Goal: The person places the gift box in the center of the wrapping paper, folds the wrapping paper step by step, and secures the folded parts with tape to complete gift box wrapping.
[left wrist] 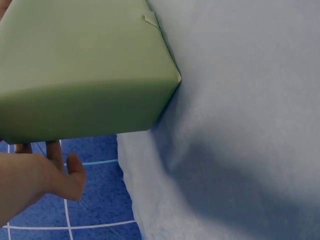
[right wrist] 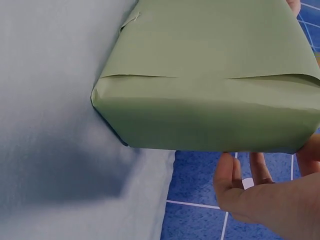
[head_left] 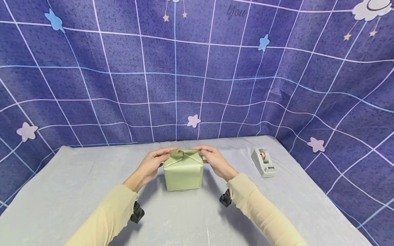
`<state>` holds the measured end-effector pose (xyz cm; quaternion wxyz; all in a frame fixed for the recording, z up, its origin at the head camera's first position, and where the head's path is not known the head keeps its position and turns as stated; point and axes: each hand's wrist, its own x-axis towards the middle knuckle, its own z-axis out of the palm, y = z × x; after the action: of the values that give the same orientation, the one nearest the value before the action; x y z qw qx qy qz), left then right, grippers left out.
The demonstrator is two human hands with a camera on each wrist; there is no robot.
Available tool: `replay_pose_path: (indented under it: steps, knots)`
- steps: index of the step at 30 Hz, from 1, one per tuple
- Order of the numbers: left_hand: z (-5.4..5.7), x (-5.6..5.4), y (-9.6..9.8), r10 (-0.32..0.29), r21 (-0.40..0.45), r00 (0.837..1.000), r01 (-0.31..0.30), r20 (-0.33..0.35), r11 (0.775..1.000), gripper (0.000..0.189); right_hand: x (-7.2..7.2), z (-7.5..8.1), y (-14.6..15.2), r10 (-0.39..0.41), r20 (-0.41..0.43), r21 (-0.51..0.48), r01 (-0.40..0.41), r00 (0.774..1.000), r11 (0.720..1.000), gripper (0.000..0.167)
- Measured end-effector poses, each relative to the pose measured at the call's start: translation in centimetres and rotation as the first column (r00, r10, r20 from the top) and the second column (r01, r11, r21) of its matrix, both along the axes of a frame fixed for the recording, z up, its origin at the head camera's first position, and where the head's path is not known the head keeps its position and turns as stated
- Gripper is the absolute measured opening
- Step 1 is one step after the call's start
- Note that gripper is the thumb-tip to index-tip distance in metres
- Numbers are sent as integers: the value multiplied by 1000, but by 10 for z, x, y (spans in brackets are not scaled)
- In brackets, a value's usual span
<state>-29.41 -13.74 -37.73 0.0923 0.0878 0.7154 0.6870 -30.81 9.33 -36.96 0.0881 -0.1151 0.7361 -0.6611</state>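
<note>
A box wrapped in light green paper (head_left: 183,176) stands on the table between my two hands. Paper flaps (head_left: 176,156) are folded in over its top, and a small orange-brown patch shows at their back edge. My left hand (head_left: 149,168) holds the upper left corner, its thumb at the flap's edge. On the opposite corner, my right hand (head_left: 215,160) grips the paper with thumb and fingers. Both wrist views show fingers against the box's sides; the left hand (left wrist: 37,175) and right hand (right wrist: 265,195) are partly cut off there.
A white tape dispenser (head_left: 263,162) with a roll in it stands on the table to the right. A grey-white cloth (head_left: 92,177) covers the table. Behind and to the right hangs a blue curtain (head_left: 160,89) with a grid and stars.
</note>
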Motion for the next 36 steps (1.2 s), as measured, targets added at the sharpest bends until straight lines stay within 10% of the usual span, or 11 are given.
replay_pose_path:
  steps: [16,22,28,36]
  knots:
    - [-1,-1,-9,-115,-118,983,98,-143,988,41,1,-5,-1,-2,11,-49,3,1000,999,35]
    - [0,-2,0,30,-167,971,-71,-237,983,41,2,-4,-2,-51,24,-44,52,998,998,33]
    - [1,-2,8,165,-221,906,-266,-390,938,33,3,-4,-2,-60,12,-38,60,998,997,33]
    - [3,-2,12,207,-211,865,-331,-457,920,29,3,-5,-1,-54,1,-33,54,999,998,33]
